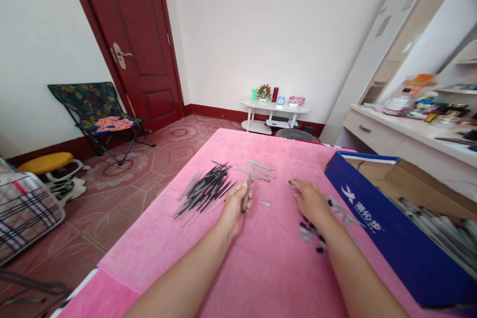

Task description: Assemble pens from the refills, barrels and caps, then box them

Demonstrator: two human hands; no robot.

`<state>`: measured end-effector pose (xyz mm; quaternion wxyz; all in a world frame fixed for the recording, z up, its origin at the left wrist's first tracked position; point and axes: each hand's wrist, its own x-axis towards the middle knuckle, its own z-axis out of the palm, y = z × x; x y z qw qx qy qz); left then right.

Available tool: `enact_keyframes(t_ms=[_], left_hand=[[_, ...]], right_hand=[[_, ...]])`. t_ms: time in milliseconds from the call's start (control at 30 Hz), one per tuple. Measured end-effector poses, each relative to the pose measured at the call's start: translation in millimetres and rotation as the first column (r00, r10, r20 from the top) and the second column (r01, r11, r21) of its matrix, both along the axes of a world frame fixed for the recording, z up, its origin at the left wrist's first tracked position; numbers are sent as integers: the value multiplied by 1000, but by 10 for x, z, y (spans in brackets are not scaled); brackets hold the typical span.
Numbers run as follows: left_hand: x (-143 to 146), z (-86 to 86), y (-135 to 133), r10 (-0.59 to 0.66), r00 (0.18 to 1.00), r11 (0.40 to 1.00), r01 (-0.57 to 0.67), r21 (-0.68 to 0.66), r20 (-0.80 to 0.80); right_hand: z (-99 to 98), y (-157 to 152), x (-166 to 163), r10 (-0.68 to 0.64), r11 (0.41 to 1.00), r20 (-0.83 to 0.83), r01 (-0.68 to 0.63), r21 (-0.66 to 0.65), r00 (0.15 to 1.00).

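Observation:
My left hand (235, 203) is closed around a slim grey pen (247, 191) with a dark lower end, tilted over the table. Left of it lies a heap of thin black pen refills (208, 186). Beyond it are several pale, clear pen barrels (259, 169). My right hand (311, 199) reaches over the cloth, fingers stretched forward and apart, nothing visible in them. Just past its fingertips lies a small clear piece (293, 174). Another clear piece (266, 203) lies between the hands. Small black and clear caps (309, 231) are scattered beside and partly under my right forearm.
A pink cloth (268, 268) covers the table. At its right edge stands an open blue box (372, 228) holding many grey pens (439, 228). Beyond are a white side table (276, 105), a folding chair (97, 114), a yellow stool (46, 163) and a white dresser (406, 131).

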<state>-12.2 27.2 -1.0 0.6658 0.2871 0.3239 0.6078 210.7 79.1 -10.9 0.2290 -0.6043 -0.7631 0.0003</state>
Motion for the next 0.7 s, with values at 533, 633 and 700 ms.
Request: enact_keyframes(t_ms=[533,633,700], left_hand=[[-48,-41,34,-75,997,997,75,-16,30],[-64,-63,35,-126,992,992,126,-7,-16],[-61,-69,27,-138,987,990,139,4,-86]], right_hand=[[123,-312,-621,240,957,-185,-264,-119,953],[105,-226,-513,171,971,-420,-225,-80,891],[113,-146,-407,120,970,-622,-226,-94,774]])
